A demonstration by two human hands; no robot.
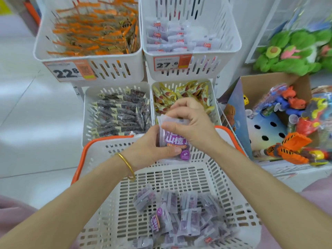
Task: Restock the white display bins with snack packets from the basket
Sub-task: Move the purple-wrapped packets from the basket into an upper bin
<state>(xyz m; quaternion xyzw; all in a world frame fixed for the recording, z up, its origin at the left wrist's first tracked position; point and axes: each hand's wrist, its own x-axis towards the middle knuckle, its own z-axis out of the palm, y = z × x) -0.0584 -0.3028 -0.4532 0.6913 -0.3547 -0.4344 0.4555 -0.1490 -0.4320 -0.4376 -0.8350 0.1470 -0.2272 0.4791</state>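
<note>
Purple snack packets (pixel 177 142), a small stack, sit at the centre, over the far edge of the white basket (pixel 224 186). The left hand (pixel 150 150) grips them from 9 o'clock; the right hand (pixel 192 123) pinches their top edge. Loose packets (pixel 179 216) lie in the basket at 6 o'clock. White display bins (pixel 194 67) stand at 12 o'clock.

Pale tiled floor (pixel 27 108) fills the left of the frame. On it stands a white rack (pixel 77 90) holding four white display bins (pixel 115 69), upper centre. A cardboard box (pixel 265 87) sits at the right.
</note>
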